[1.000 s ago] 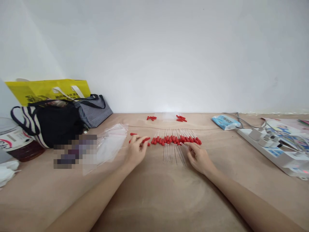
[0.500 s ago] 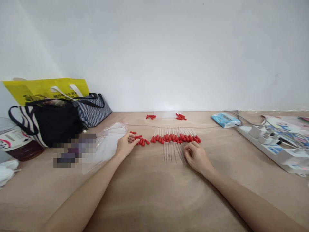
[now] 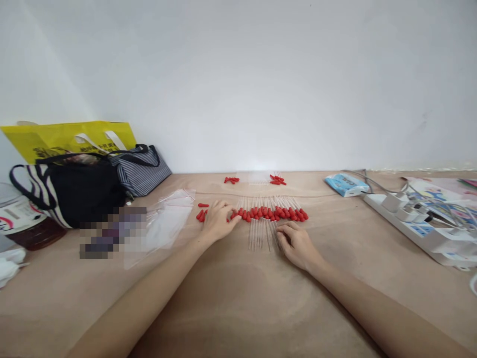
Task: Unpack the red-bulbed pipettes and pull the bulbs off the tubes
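A row of glass droppers with red rubber bulbs [image 3: 274, 214] lies across the middle of the wooden table [image 3: 238, 303], with bare clear tubes [image 3: 261, 237] just in front of it. My left hand [image 3: 218, 222] rests palm down at the row's left end, fingers spread over loose red bulbs [image 3: 202, 214]. My right hand [image 3: 296, 243] lies at the near ends of the tubes with its fingers curled; whether it pinches a tube is hidden. A second small batch of red bulbs [image 3: 277, 180] and tubes lies near the wall.
Clear zip bags [image 3: 167, 219] lie left of my left hand. A black and striped bag [image 3: 78, 191], a yellow bag [image 3: 67, 139] and a jar [image 3: 22, 221] stand at far left. A power strip with plugs [image 3: 417, 223] and a blue packet [image 3: 345, 184] are on the right.
My left hand turned palm down and moved right, from the loose bulbs onto the left end of the row. My right hand slid slightly toward me along the tubes.
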